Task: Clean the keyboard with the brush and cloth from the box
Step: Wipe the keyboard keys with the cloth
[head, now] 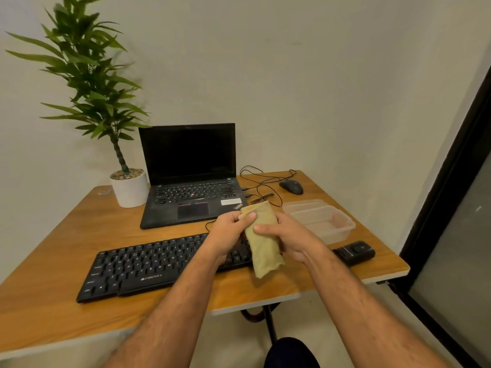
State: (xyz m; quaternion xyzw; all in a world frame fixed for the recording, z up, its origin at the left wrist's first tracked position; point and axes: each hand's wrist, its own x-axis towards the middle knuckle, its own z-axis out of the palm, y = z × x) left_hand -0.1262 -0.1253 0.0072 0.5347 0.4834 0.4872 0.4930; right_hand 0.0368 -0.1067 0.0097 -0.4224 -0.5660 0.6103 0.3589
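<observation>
A folded tan cloth (263, 240) hangs upright above the right end of the black keyboard (148, 264), which lies on the wooden table (53, 261). My left hand (231, 229) pinches the cloth's upper left edge with thumb and fingers. Lower down, my right hand (287, 235) grips its right side. The clear plastic box (324, 221) stands to the right of my hands, and its lid (303, 204) lies behind it. No brush shows in this view. The keyboard's right end is hidden behind the cloth and my hands.
An open black laptop (191, 179) sits behind the keyboard, a potted plant (130, 189) to its left. A black mouse (291, 186) with tangled cables lies at the back right. A small black device (354, 252) rests near the table's right front corner.
</observation>
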